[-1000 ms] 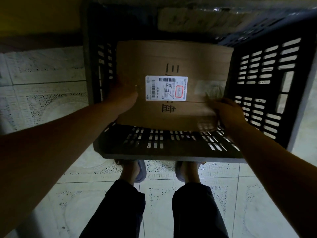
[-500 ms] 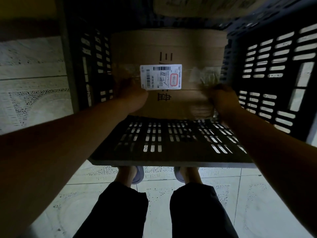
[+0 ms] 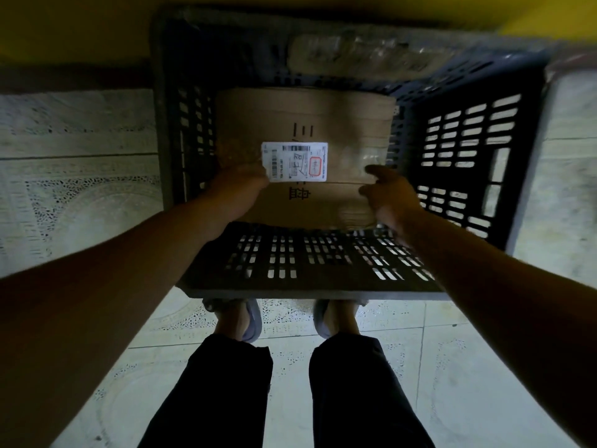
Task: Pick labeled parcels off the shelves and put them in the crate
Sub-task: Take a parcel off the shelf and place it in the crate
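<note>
A brown cardboard parcel with a white shipping label lies inside the dark slotted plastic crate on the floor. My left hand holds the parcel at its near left side, just beside the label; its fingers are hidden behind the hand. Over the parcel's near right corner, my right hand has thumb and fingers spread and loose, closed round nothing. A pale parcel in clear wrap lies at the crate's far side, blurred.
The crate stands on pale patterned floor tiles, directly in front of my feet in slippers. A yellow wall runs behind it. The crate's right wall rises high beside my right hand.
The parcel has gone down into the crate with both hands on it. My right hand has let go of the right edge and opened; the left keeps its place beside the label.
</note>
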The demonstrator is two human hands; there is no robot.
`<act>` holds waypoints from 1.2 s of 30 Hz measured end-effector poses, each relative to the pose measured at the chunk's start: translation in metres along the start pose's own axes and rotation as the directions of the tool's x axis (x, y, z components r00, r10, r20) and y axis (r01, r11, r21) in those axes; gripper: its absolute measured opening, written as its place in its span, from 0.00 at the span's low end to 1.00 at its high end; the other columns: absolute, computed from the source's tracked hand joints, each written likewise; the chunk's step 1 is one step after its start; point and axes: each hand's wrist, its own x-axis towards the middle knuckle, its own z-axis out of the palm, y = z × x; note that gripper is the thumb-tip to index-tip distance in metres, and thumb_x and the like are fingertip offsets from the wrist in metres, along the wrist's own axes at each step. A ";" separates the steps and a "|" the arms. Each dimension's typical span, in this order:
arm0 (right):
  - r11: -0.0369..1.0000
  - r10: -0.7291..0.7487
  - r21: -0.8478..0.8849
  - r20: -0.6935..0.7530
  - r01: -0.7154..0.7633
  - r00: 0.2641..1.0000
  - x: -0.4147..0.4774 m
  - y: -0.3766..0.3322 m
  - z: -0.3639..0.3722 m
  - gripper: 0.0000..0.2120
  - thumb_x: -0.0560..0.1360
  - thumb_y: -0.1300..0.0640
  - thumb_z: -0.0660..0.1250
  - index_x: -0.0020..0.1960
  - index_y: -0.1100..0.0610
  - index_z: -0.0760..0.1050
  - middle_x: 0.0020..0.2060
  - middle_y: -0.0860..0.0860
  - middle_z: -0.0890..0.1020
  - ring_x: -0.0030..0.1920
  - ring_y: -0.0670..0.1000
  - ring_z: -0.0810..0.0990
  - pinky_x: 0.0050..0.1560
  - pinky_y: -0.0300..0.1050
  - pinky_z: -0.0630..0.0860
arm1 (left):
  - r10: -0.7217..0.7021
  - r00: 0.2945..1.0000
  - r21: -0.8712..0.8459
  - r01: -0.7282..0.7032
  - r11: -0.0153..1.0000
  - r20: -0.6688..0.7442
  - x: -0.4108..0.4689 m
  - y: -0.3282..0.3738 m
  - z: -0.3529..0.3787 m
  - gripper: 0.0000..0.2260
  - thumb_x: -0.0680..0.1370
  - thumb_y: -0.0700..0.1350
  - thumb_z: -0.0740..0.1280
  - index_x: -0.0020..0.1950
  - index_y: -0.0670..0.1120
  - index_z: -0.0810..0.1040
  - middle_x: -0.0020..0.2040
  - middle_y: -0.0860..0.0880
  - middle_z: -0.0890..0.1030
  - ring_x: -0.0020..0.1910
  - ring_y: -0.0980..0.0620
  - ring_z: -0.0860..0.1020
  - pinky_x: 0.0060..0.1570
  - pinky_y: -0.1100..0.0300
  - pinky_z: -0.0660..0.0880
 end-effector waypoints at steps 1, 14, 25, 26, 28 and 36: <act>1.000 -0.014 -0.009 0.004 0.014 1.000 -0.010 -0.006 -0.003 0.25 0.80 0.62 0.61 0.75 0.50 0.64 0.69 0.56 0.71 0.37 0.41 0.71 0.32 0.31 0.72 | 0.003 1.000 -0.041 -0.003 0.999 -0.007 -0.010 0.004 -0.005 0.09 0.82 0.46 0.59 0.58 0.53 0.78 0.63 0.50 0.76 0.61 0.51 0.74 0.50 0.61 0.70; 0.994 -0.097 -0.030 0.136 0.102 0.986 -0.179 -0.075 -0.045 0.21 0.79 0.62 0.62 0.72 0.57 0.67 0.68 0.59 0.74 0.67 0.59 0.74 0.68 0.54 0.71 | 0.104 0.994 -0.310 -0.103 0.945 -0.012 -0.170 0.055 -0.058 0.13 0.81 0.44 0.61 0.65 0.47 0.74 0.58 0.49 0.79 0.56 0.54 0.77 0.54 0.60 0.73; 0.947 -0.275 -0.103 0.236 0.306 0.932 -0.321 -0.121 -0.078 0.18 0.80 0.61 0.62 0.69 0.59 0.72 0.63 0.56 0.78 0.56 0.53 0.78 0.47 0.39 0.77 | 0.079 0.982 -0.583 -0.167 0.795 -0.173 -0.341 0.064 -0.068 0.09 0.81 0.43 0.61 0.45 0.55 0.77 0.50 0.50 0.81 0.52 0.52 0.78 0.52 0.59 0.74; 0.935 -0.295 -0.128 0.239 0.331 0.925 -0.331 -0.122 -0.079 0.18 0.80 0.61 0.63 0.69 0.59 0.72 0.62 0.57 0.78 0.55 0.54 0.78 0.46 0.39 0.76 | 0.069 0.985 -0.623 -0.152 0.767 -0.156 -0.356 0.065 -0.065 0.09 0.81 0.43 0.61 0.46 0.54 0.77 0.49 0.51 0.81 0.50 0.53 0.78 0.49 0.61 0.74; 0.907 -0.331 -0.171 0.270 0.384 0.904 -0.360 -0.129 -0.084 0.17 0.79 0.60 0.63 0.67 0.60 0.74 0.55 0.57 0.79 0.50 0.54 0.77 0.46 0.43 0.75 | 0.068 0.981 -0.677 -0.174 0.715 -0.180 -0.392 0.064 -0.060 0.08 0.81 0.43 0.62 0.46 0.53 0.78 0.47 0.51 0.81 0.50 0.53 0.78 0.50 0.61 0.73; 0.803 -0.395 -0.235 0.478 0.548 0.784 -0.463 -0.155 -0.082 0.13 0.79 0.52 0.64 0.62 0.53 0.74 0.52 0.52 0.77 0.56 0.57 0.78 0.56 0.50 0.74 | -0.025 0.909 -0.756 -0.332 0.564 -0.417 -0.514 0.032 -0.079 0.06 0.81 0.44 0.63 0.51 0.50 0.79 0.56 0.46 0.83 0.57 0.49 0.80 0.62 0.51 0.73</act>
